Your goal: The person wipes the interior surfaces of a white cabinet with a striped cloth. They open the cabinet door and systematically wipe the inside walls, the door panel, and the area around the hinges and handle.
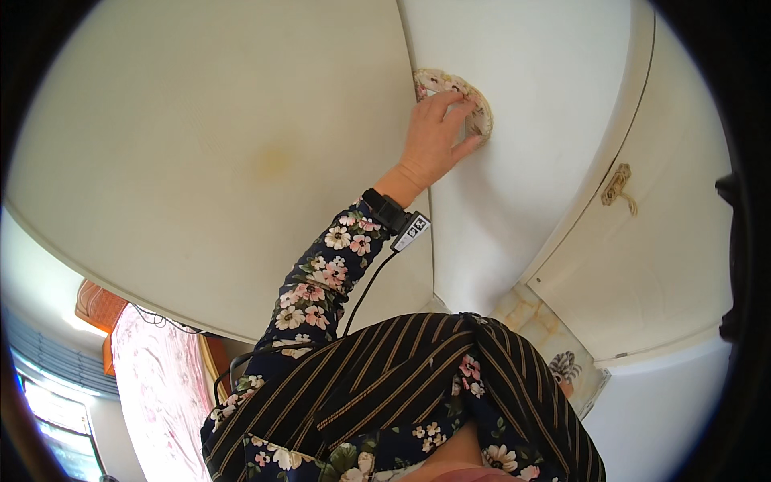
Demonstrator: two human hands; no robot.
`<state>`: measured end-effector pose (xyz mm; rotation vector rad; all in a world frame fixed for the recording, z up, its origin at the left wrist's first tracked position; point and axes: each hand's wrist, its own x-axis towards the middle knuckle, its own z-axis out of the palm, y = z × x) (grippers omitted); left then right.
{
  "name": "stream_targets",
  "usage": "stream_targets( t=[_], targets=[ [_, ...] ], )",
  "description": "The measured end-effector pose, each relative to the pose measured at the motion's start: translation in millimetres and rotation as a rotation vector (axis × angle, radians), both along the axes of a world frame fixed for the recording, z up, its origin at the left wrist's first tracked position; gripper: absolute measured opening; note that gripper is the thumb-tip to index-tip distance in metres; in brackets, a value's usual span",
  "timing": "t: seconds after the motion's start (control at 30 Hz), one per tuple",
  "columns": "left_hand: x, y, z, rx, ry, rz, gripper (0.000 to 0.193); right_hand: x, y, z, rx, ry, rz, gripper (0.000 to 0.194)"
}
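My left hand reaches up to a white wall. Its fingers are apart and curved over a floral, lace-edged wall cover, which looks like a light-switch surround. Thumb and fingertips lie at the cover's right and upper parts; the hand hides its middle, and whether they press on it I cannot tell. The cover's left side meets the edge of a large cream panel, apparently a door leaf. A black strap with a cabled device circles my left wrist. My right hand is out of view.
At right stands a cream door with an ornate handle and a hanging cord. Marble-patterned tiles and a patterned slipper show below. Beyond the panel, at lower left, are a pink-covered bed and a window.
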<state>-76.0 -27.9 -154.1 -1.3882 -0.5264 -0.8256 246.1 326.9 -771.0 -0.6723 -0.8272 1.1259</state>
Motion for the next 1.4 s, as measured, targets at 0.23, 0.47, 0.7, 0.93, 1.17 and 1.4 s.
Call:
stream_targets(
  t=[0.23, 0.47, 0.7, 0.93, 1.17, 1.4],
  targets=[
    [-8, 12, -3, -0.036, -0.05, -0.005, 0.051, -4, 10, 20, 0.058, -0.477, -0.149, 0.035],
    [-9, -23, 29, -0.028, -0.013, 0.08, 0.046, -34, 38, 75, 0.222, -0.578, -0.153, 0.032],
    [-4, -24, 12, -0.153, -0.122, 0.209, 0.043, -46, 37, 38, 0.877, -1.311, -0.636, 0.029],
    [46, -39, -19, -0.471, -0.193, 0.137, 0.066, 109, -125, 137, 0.275, -0.894, -0.148, 0.04],
    [151, -174, 107, -0.206, -0.254, 0.144, 0.069, 289, -286, 250, 0.252, -1.078, -0.186, 0.04],
    [193, -296, 325, 0.221, -0.344, 0.329, 0.067, 345, -470, 408, 0.386, -1.108, 0.118, 0.042]
  ],
)
